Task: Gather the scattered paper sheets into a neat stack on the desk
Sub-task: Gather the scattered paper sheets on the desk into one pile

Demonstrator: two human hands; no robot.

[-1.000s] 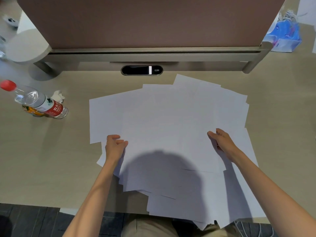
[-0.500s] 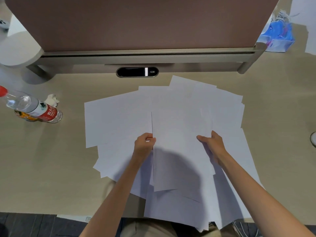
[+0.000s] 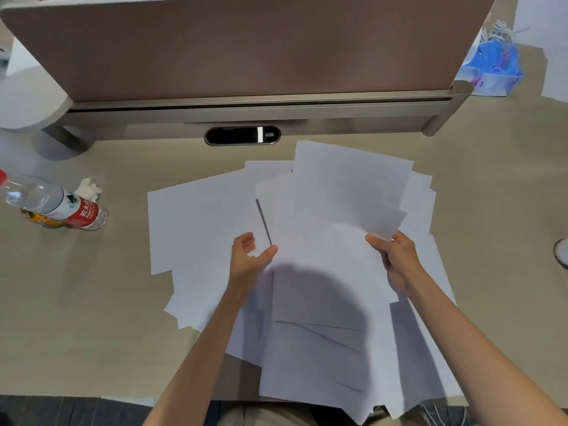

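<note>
Paper sheets [image 3: 212, 222], plain white, matte, flat rectangles, fanned loose across center of beige desk [image 3: 92, 318]; several overhang near edge, corners cut off at frame bottom. Right hand [image 3: 396, 259] pinching raised bunch at its right edge, thumb on top. Left hand [image 3: 249, 259] half-curled, open, thumb touching bunch's left edge. We can't count sheets. Clear plastic bottle [image 3: 58, 207] lying far left, cap partly cropped.

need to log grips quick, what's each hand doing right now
Left hand: open, fingers curled loosely, thumb at the edge of the lifted paper sheets.
Right hand: closed, gripping the right edge of those sheets.
</note>
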